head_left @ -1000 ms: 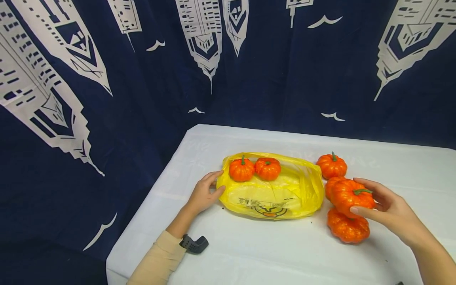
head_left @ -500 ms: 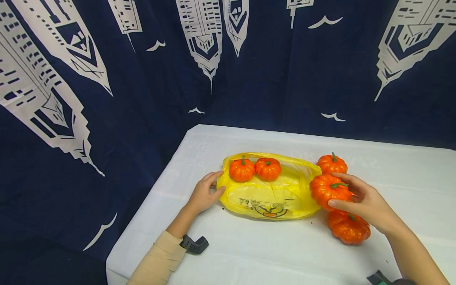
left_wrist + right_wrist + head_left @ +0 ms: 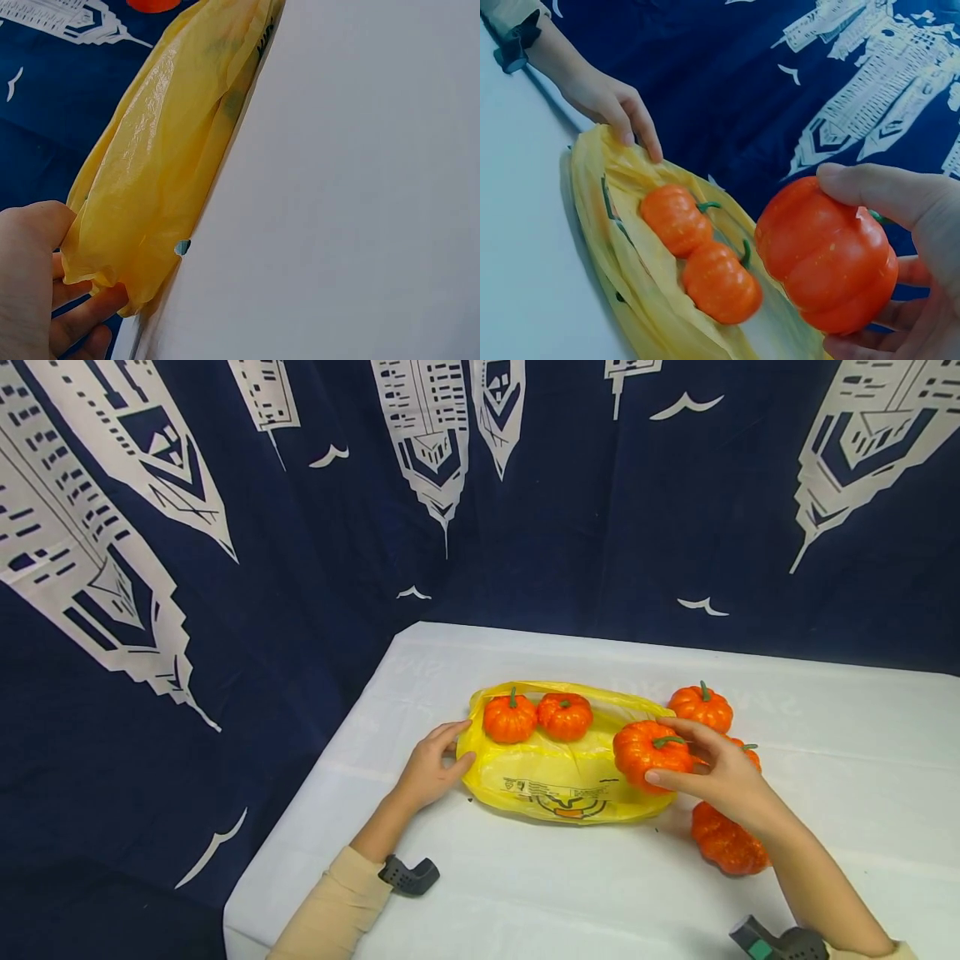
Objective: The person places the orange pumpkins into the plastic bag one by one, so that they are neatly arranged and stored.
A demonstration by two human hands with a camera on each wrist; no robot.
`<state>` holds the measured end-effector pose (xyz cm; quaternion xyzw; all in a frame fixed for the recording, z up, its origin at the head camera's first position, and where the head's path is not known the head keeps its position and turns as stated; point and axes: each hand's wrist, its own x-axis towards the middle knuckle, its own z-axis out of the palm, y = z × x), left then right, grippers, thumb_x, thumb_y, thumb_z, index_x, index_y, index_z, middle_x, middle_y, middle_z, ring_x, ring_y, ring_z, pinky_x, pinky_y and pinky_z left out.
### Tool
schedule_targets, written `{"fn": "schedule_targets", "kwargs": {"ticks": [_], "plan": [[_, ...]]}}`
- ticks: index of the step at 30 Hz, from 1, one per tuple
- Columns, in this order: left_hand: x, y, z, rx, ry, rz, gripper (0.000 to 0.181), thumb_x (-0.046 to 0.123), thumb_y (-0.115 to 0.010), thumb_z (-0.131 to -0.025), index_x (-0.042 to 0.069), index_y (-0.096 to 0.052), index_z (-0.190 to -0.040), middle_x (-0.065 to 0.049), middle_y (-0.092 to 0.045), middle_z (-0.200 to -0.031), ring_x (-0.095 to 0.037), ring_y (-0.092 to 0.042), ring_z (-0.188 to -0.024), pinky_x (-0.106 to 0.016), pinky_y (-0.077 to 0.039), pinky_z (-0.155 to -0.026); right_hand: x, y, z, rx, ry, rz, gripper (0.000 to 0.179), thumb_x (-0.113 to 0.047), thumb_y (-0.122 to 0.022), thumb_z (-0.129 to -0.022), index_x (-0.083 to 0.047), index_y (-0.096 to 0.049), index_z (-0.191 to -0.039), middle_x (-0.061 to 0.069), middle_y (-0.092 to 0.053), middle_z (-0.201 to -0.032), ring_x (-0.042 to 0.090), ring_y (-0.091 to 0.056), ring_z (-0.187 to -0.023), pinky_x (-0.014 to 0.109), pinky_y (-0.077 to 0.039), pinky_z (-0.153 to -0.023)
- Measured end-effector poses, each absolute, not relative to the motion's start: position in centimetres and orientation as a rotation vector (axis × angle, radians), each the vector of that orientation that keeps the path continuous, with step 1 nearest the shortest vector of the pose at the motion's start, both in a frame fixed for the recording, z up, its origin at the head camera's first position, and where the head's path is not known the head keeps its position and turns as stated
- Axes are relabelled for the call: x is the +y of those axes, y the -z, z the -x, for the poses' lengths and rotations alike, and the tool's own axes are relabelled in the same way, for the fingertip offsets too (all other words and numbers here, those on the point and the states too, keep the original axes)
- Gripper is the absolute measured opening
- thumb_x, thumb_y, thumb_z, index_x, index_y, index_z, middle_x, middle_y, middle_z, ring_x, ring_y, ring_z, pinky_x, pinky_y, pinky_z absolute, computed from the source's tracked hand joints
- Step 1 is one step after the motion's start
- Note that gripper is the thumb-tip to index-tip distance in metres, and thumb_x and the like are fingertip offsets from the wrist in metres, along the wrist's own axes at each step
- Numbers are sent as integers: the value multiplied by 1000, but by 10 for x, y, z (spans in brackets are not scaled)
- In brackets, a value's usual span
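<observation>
A yellow plastic bag (image 3: pixel 555 777) lies spread open on the table, with two small orange pumpkins (image 3: pixel 510 718) inside at its far left. My left hand (image 3: pixel 435 766) holds the bag's left end; in the left wrist view the yellow film (image 3: pixel 150 165) sits between thumb and fingers. My right hand (image 3: pixel 723 772) grips a larger ribbed orange pumpkin (image 3: pixel 647 753) with a green stem, over the bag's right end. In the right wrist view the thumb lies across the top of this pumpkin (image 3: pixel 825 259) and the other fingers reach beneath it.
Right of the bag stand more pumpkins: one at the back (image 3: pixel 701 707), one mostly hidden behind my right hand (image 3: pixel 750 756), and a flatter one (image 3: pixel 727 841) nearer me. A white cloth covers the table (image 3: pixel 570 893). Behind hangs a dark blue curtain (image 3: pixel 570 543) with white buildings.
My right hand has carried the gripped pumpkin leftward, from above the other pumpkins to over the bag's right end. My left hand and the bag have stayed in place.
</observation>
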<state>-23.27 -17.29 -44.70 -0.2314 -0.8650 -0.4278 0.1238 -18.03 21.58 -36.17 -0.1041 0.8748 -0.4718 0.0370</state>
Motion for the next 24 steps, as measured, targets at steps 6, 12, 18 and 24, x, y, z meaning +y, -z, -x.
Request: {"fn": "schedule_targets", "kwargs": {"ticks": [6,12,18,24], "plan": [[-173,447,233,-2523,1239,682,51,13,-67,-91,-2,-52,-137,-17,-54,-135,-24,-66,-94,-37,-53,-88,199,363,186,2686,1412,237,83,-42,-73,-86,-10,-33,-152,24,-39,-147,45,-38,-129,63,-40,-97],[-173,447,233,-2527,1237,674,50,13,-66,-91,-1,-53,-137,-17,-54,-135,-26,-65,-95,-39,-53,-89,183,368,192,2677,1429,170,88,-47,-74,-83,-10,-33,-152,23,-37,-148,44,-37,-130,62,-38,-100],[-173,447,233,-2555,1236,649,51,15,-66,-91,0,-53,-138,-16,-54,-136,-24,-65,-97,-38,-52,-91,171,374,200,2666,1476,119,90,-46,-74,-83,-6,-31,-151,24,-34,-149,44,-38,-130,59,-37,-103],[-173,448,233,-2556,1239,645,51,14,-66,-90,1,-53,-138,-15,-54,-135,-23,-65,-96,-38,-52,-91,164,380,207,2676,1480,33,96,-50,-73,-83,-5,-27,-153,24,-33,-150,43,-39,-129,57,-36,-105]]}}
